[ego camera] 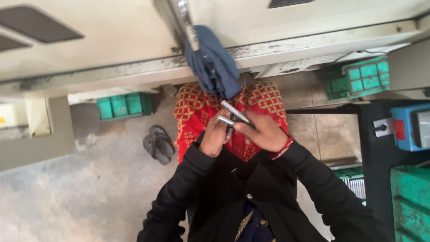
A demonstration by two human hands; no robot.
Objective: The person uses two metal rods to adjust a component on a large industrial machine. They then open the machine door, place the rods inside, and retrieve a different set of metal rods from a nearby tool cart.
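Metal rods were the things in hand: two short, shiny round bars held in front of the person's chest, over a red patterned cloth that covered the lap. The left hand was curled shut around the lower rod, whose bright end stuck out above the fingers. The right hand was pinched shut on the upper rod, which lay at a slant with its tip up and to the left, just above the lower one. I could not tell whether the two rods touched.

Handling them well seemed to call for a firm grip near the middle of each bar, ends kept clear of the fingers, and both bars held over the lap so that a slip would land on cloth, not on the concrete floor.

From the left, a yellow warning sign sat at the frame's edge on a pale machine body. Next came a green crate under the machine, then a pair of dark sandals on the floor. A blue rag hung from the machine's edge above the hands. Further right stood another green crate, then a blue box with a red patch on its left face, and a green bin in the lower corner.
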